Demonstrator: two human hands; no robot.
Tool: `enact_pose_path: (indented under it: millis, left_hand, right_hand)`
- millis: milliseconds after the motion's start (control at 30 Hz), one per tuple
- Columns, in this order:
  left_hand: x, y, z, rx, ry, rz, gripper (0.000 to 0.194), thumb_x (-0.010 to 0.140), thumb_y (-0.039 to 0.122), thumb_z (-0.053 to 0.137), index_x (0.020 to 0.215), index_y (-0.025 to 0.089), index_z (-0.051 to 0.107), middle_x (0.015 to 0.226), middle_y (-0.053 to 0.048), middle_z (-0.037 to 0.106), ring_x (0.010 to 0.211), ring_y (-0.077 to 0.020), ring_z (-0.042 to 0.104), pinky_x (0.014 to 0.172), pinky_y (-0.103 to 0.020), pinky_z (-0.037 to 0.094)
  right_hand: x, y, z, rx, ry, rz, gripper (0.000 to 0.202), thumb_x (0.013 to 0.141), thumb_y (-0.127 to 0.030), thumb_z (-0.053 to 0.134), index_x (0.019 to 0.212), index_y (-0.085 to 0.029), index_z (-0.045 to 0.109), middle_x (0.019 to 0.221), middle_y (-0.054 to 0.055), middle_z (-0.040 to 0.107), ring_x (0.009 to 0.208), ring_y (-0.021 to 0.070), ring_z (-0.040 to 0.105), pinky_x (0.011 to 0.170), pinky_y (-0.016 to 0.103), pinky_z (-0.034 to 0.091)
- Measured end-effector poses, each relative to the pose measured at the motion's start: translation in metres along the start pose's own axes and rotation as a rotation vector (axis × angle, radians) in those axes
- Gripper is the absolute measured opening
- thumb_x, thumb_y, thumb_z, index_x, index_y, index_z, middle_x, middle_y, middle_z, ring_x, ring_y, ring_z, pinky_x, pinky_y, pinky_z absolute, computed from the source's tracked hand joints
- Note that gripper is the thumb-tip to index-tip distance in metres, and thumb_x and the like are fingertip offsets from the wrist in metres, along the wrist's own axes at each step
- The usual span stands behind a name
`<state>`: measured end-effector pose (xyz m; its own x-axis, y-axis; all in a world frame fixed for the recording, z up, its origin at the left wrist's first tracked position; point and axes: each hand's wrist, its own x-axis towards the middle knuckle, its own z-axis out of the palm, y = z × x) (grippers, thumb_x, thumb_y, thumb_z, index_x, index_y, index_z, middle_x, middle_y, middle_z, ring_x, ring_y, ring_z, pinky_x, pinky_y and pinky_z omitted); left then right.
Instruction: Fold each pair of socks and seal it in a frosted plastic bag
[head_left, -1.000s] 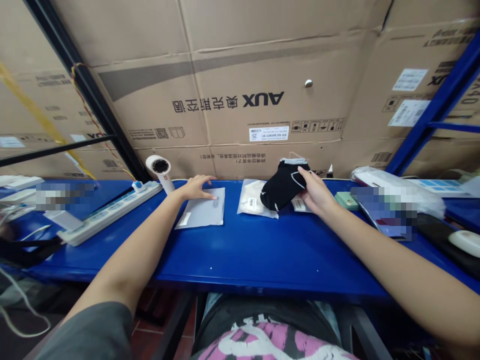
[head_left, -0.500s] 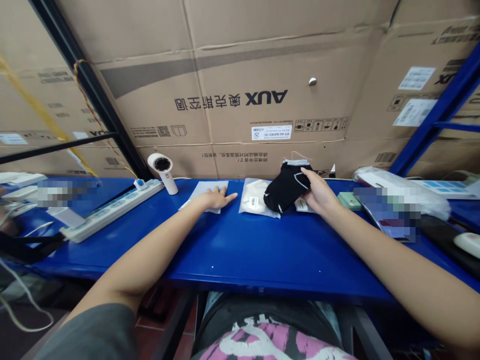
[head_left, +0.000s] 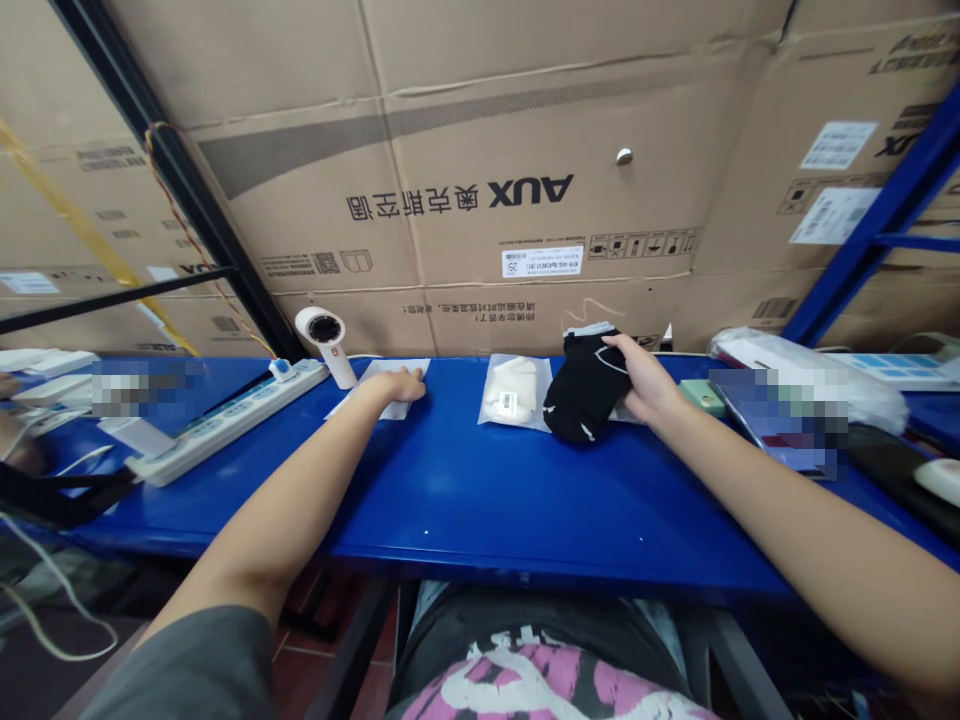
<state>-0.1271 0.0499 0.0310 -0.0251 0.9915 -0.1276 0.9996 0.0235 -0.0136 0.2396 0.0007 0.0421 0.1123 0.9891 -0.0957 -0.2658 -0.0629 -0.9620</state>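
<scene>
My right hand is closed on a pair of black socks with pale lines and light cuffs, held tilted above the blue table. Part of a pale packet lies half hidden behind that hand. To the left of the socks lies a clear plastic bag with cream-coloured contents and a barcode label. My left hand rests on a flat whitish plastic bag, its fingers curled over the bag. The hand hides part of it, so I cannot see what is inside.
A white handheld fan stands behind the left bag. Beside it runs a long power strip with plugs. At right are a small green box, a phone and a plastic-wrapped item. Large cartons rise behind the blue table.
My left hand has slid left with the flat bag, its fingers changing from spread to curled. The socks in my right hand have shifted slightly right and lower.
</scene>
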Motion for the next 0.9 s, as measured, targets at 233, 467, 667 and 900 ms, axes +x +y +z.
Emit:
enact_pose_path:
  millis: [233,467,667,900]
  left_hand:
    - [-0.029,0.074,0.003,-0.565,0.374,0.37,0.05,0.098,0.046,0.034,0.122,0.014,0.064,0.13,-0.014,0.064,0.125,-0.0264,0.055,0.108,-0.037,0.038]
    - [-0.08,0.144,0.014,-1.378,-0.098,0.449,0.053,0.08,0.058,0.068,0.113,0.017,0.067,0.105,-0.009,0.073,0.095,-0.0231,0.069,0.081,-0.035,0.055]
    - [-0.075,0.133,0.009,-1.612,-0.217,0.298,0.051,0.059,0.037,0.091,0.1,0.015,0.07,0.093,-0.008,0.074,0.083,-0.0206,0.071,0.075,-0.035,0.059]
    - [-0.067,0.119,0.002,-1.554,-0.103,0.367,0.04,0.067,0.04,0.085,0.095,0.014,0.072,0.098,-0.01,0.074,0.09,-0.021,0.07,0.08,-0.033,0.055]
  right_hand:
    - [0.0,0.001,0.003,0.091,-0.02,0.006,0.007,0.076,-0.028,0.068,0.08,-0.024,0.064,0.078,0.001,0.07,0.077,0.0204,0.065,0.066,0.03,0.053]
    - [-0.015,0.0,0.014,0.044,-0.233,-0.096,0.016,0.077,-0.034,0.067,0.089,-0.024,0.063,0.091,0.005,0.073,0.092,0.0241,0.067,0.074,0.034,0.056]
    - [-0.017,-0.006,0.009,-0.043,-0.21,-0.157,0.029,0.068,-0.034,0.073,0.091,-0.026,0.057,0.089,0.001,0.069,0.084,0.0218,0.065,0.062,0.03,0.051]
    - [-0.009,-0.001,0.001,-0.632,-0.2,-0.273,0.036,0.076,-0.059,0.069,0.078,-0.023,0.062,0.078,0.003,0.067,0.075,0.0218,0.061,0.064,0.031,0.044]
